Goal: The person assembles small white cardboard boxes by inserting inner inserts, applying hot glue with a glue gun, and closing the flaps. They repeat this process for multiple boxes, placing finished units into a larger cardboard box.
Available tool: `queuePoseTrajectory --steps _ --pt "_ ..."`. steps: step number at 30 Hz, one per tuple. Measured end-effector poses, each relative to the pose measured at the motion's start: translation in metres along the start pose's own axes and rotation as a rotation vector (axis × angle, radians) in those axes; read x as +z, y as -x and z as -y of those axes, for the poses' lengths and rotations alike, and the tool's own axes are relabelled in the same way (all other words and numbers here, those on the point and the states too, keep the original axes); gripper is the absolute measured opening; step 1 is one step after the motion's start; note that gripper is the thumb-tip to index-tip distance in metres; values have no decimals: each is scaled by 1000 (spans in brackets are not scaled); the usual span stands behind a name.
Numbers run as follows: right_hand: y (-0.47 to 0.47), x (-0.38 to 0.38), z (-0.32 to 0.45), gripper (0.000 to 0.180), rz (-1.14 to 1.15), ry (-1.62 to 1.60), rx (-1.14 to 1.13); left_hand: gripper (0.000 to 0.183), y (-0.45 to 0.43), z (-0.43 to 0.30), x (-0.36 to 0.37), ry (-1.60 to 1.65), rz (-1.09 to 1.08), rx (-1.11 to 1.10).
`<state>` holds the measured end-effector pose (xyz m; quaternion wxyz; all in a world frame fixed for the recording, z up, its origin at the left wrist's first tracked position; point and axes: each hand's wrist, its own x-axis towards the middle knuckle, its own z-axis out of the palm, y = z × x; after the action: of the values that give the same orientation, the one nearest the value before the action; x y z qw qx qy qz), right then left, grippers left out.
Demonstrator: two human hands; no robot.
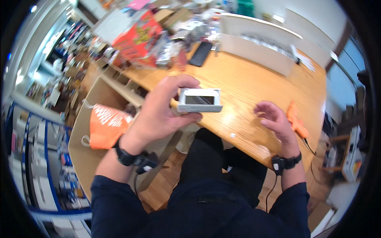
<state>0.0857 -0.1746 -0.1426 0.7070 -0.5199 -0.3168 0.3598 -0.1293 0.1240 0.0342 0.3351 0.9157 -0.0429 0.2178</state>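
My left hand [162, 108] grips a small white box [200, 108] between thumb and fingers, above the table's near edge. A dark rectangular area shows on the box's side facing me; whether it is a window or an opening I cannot tell. To the right, my right hand [273, 117] hovers over the wooden table [250, 80], fingers apart and slightly curled, with nothing in it. An orange glue gun [295, 122] with a black cord lies just right of that hand. A tiny whitish piece [233, 135] rests near the table's front edge.
A long open box [256, 52] stands at the back, with a white glove [305, 61] beside it. A black phone [201, 54] lies near a red patterned bag [140, 38] and heaped packaging. At left, an orange bag [107, 126] hangs over a large cardboard box [82, 160].
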Motion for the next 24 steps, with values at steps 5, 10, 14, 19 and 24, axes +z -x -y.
queuePoseTrajectory --steps 5,10,14,19,24 --pt "12 7 15 85 -57 380 -233 63 -51 14 116 185 268 251" --pt "11 8 21 103 -26 412 -214 71 -80 20 154 238 503 316" --pt "6 8 12 107 -117 335 -254 71 -81 14 165 231 333 239" --pt "2 11 -4 104 -257 464 -301 48 -62 7 171 31 88 388" --pt "-2 21 -19 87 -249 267 -92 22 -52 13 173 -60 4 372"
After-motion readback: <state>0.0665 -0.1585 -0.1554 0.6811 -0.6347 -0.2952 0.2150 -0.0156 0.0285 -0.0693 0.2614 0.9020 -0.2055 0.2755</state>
